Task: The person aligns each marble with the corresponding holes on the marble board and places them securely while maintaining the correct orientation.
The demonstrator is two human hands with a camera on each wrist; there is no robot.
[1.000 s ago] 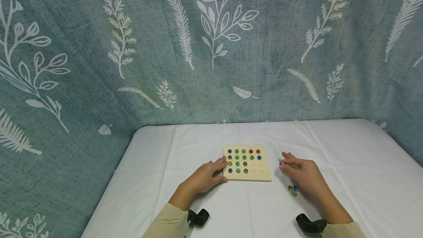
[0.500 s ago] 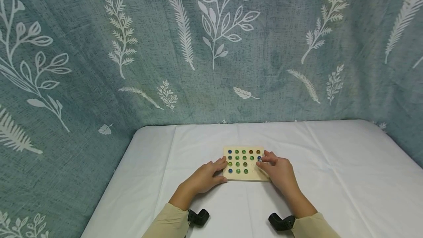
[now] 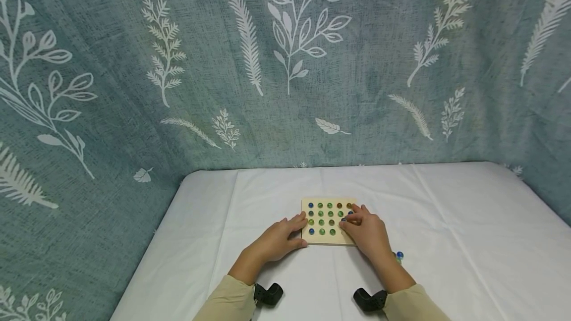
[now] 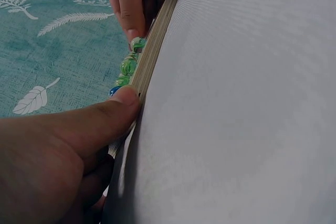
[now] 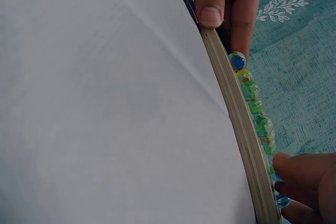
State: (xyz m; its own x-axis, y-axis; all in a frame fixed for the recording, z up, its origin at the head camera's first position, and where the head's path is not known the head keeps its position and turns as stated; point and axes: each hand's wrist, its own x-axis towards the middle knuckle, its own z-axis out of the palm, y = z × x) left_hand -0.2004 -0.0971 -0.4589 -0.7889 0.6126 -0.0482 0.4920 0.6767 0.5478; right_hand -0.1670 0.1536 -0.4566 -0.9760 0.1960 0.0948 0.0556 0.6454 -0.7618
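While the left hand [image 3: 277,238] lay at the left side of a pale wooden board [image 3: 327,240], the right hand [image 3: 368,230] was poised over the board's right part. The left fingers were extended and slightly spread, touching the left edge without curling round it, and the thumb met the near left corner. The right thumb and fingers were closed together, pinching a blue marble [image 3: 343,220] in the third row from the far side; whether it touched the wood could not be told.

The board lay flat on the white-covered worktop [image 3: 276,187], with glass marbles in rows upon it. Its far row ran blue, green, green, amber, amber from left to right. Just right of the right wrist, a few loose marbles [image 3: 399,255] sat together on the cloth, a blue one plain to see, others partly hidden. Each wrist bore a black device [image 3: 268,294] beside a beige sleeve [image 3: 227,298]. Beyond the far edge hung a teal curtain [image 3: 267,128] patterned with white leaves.
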